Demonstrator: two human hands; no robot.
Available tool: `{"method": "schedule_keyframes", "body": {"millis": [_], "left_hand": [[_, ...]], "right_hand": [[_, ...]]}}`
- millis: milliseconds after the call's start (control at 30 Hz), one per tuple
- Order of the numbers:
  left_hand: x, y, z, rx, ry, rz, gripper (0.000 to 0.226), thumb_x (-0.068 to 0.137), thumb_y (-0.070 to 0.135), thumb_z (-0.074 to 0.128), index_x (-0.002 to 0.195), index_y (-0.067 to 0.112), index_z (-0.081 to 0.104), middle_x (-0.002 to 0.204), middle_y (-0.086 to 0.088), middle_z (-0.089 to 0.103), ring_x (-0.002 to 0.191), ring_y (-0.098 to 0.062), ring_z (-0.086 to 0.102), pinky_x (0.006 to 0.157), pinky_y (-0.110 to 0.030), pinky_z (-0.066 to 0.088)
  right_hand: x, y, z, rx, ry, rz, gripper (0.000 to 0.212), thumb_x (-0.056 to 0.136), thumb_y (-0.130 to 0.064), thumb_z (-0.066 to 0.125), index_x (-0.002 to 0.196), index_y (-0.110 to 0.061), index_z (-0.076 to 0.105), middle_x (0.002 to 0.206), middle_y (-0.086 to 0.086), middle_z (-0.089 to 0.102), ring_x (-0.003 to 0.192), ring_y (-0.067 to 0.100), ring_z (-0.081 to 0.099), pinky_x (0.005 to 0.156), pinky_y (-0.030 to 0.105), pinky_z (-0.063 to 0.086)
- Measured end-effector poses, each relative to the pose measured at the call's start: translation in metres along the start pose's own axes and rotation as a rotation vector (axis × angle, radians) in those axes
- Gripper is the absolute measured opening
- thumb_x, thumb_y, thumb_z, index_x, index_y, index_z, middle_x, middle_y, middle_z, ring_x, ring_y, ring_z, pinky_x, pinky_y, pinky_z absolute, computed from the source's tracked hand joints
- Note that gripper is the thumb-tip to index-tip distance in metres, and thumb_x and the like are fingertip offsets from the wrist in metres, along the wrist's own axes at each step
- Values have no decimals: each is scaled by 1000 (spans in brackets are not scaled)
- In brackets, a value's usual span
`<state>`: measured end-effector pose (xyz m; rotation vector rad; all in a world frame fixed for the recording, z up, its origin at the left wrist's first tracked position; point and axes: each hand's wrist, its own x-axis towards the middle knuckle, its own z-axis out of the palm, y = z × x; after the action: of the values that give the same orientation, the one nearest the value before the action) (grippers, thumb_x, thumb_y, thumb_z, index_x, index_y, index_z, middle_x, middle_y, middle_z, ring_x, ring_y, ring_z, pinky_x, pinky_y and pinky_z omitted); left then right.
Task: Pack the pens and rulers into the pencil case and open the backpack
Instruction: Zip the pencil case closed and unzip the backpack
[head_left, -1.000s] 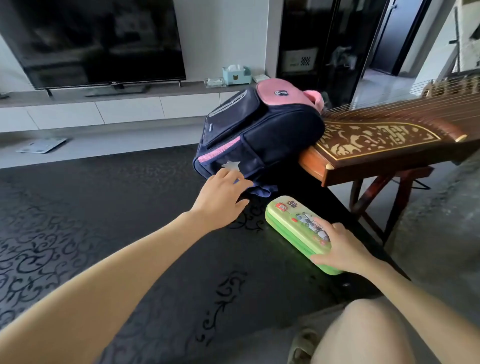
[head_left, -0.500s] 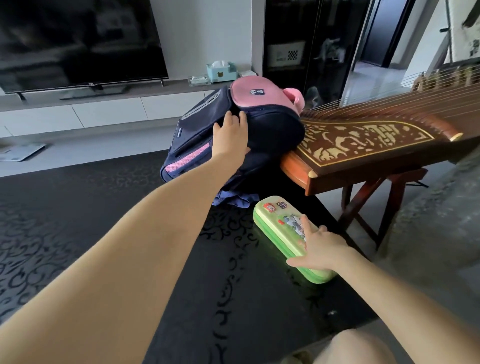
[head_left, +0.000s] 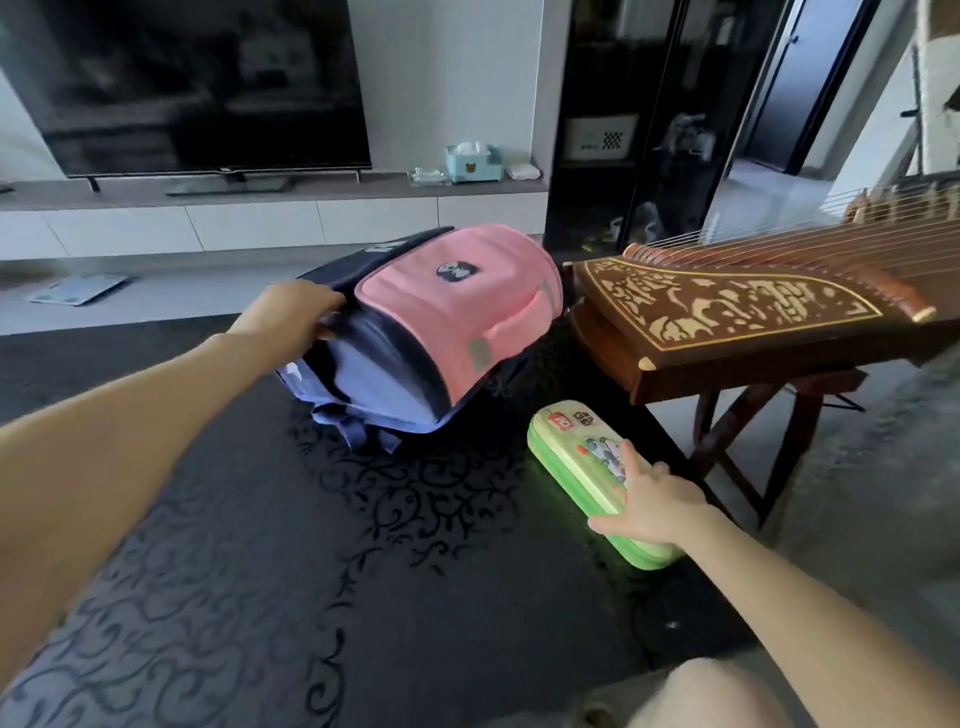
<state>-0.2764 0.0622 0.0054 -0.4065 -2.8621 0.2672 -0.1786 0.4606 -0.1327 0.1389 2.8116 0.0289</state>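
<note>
No lettering is sharp enough to read anywhere.

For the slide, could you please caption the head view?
Left hand grips the backpack while the right hand rests on the closed pencil case.

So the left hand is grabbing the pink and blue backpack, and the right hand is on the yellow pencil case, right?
Almost. The pencil case is green, not yellow; the head view shows it. The rest holds: the left hand grips the pink and blue backpack, and the right hand rests on the pencil case.
</note>
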Motion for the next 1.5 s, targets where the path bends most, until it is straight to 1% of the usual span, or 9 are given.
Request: {"method": "schedule_keyframes", "body": {"millis": [233,367,533,633,833,1000,1200,1300,1500], "left_hand": [[-173,-83,33,111,82,326,27,69,2,39,76,8,65,73,-8,64,71,-27,58,67,-35,48],[-229,-96,31,81,43,124,29,68,16,41,81,10,66,80,-10,66,77,-28,62,72,-36,46],[-241,-73,29,-318,134,-296,27,79,2,48,95,5,69,102,-16,67,96,-37,60,87,-42,47],[-249,-47,24,-551,111,-500,27,90,10,50,113,6,65,126,-15,57,116,-33,51,102,-36,36],[-270,-24,38,-720,129,-616,52,85,31,62,132,13,46,143,-9,35,126,-29,42,106,-36,32],[-268,-14,44,-759,237,-656,47,87,24,61,130,13,46,144,-7,33,123,-30,43,97,-36,37],[-269,-10,50,-836,302,-668,43,87,20,61,128,16,48,143,-3,33,121,-24,45,88,-31,35],[-269,-10,52,-836,303,-676,42,87,20,61,127,17,49,143,-2,33,120,-23,45,87,-30,36],[-268,-13,54,-786,275,-673,42,87,22,61,126,17,49,143,-4,32,120,-25,44,87,-34,40]], "right_hand": [[-25,-30,-12,79,-44,91,129,61,-80,56,147,-16,-14,143,20,33,123,34,44,89,39,45],[-54,-68,-11,3,3,127,120,63,-81,52,149,-15,-1,141,18,37,123,36,42,97,46,41],[-92,-137,-17,363,396,-165,43,95,-33,43,130,-9,49,130,13,54,120,33,48,94,40,42],[-107,-184,-23,756,206,-299,38,98,-20,38,131,-7,51,134,13,54,124,29,47,102,35,37],[-109,-210,-25,743,272,-286,30,93,-9,39,111,-5,63,112,13,64,105,31,58,89,39,46],[-111,-200,-18,1135,165,-238,31,94,-23,47,66,-10,49,62,5,45,57,17,42,60,32,36],[-88,-209,-52,838,330,-274,25,93,-23,46,109,-11,61,106,11,64,95,27,59,80,35,44],[-65,-227,-74,625,301,-399,55,93,-7,39,143,-29,33,135,15,43,110,34,52,90,38,43],[-37,-243,-81,543,492,-345,45,90,-3,42,134,-10,47,131,16,51,115,35,52,88,36,42]]}}
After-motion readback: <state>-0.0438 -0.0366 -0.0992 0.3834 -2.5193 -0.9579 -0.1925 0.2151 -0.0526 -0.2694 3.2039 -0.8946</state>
